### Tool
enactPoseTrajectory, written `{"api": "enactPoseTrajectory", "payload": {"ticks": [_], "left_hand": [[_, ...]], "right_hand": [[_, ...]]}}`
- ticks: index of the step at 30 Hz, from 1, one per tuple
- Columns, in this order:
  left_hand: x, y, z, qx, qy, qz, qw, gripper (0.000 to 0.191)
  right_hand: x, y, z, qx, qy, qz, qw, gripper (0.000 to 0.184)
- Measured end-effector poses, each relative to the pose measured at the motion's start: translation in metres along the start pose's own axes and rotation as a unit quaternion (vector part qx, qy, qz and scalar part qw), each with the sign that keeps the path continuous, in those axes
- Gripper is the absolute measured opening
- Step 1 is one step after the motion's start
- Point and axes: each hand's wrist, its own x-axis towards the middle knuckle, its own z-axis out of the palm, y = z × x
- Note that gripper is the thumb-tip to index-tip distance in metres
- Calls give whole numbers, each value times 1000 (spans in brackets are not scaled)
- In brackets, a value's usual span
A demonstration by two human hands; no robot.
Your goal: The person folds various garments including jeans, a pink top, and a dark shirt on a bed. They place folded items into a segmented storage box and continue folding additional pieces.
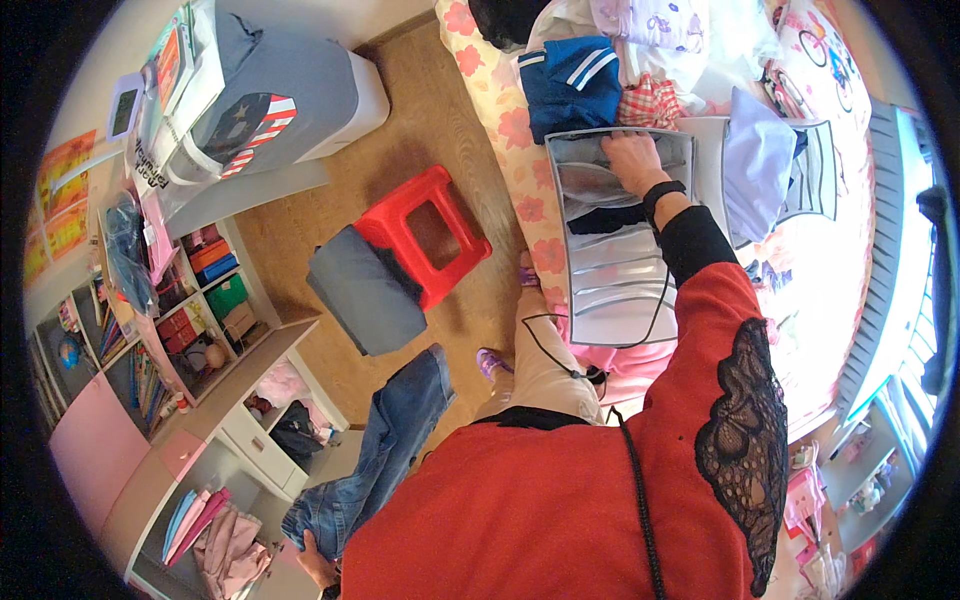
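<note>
My left hand [315,559], low at the left, holds a pair of blue jeans [375,442] by one end, and the legs hang over the floor beside me. My right hand [634,161] is at the far end of a white storage organizer [619,300] with grey edging and several compartments, its fingers curled over the rim. The organizer lies on the bed; dark and grey clothes [607,220] sit in its far compartments. Next to it on the right is a second organizer [709,146], partly under a lavender cloth [757,169].
A blue garment with white stripes [574,86] and a red checked cloth [649,101] lie on the flowered bedsheet [529,172]. On the wooden floor stand a red plastic stool [450,277] and a grey fabric box [367,289]. Shelves [225,375] with folded clothes line the left side.
</note>
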Motion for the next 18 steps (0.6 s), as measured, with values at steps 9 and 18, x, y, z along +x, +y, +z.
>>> {"api": "enactPoseTrajectory", "payload": {"ticks": [9, 18], "left_hand": [[-33, 14, 11, -35, -10, 101, 994, 58], [-1, -5, 13, -48, -45, 40, 997, 57]], "right_hand": [[-19, -2, -37, -22, -3, -29, 999, 10], [-48, -4, -84, 44, 40, -131, 990, 8]]}}
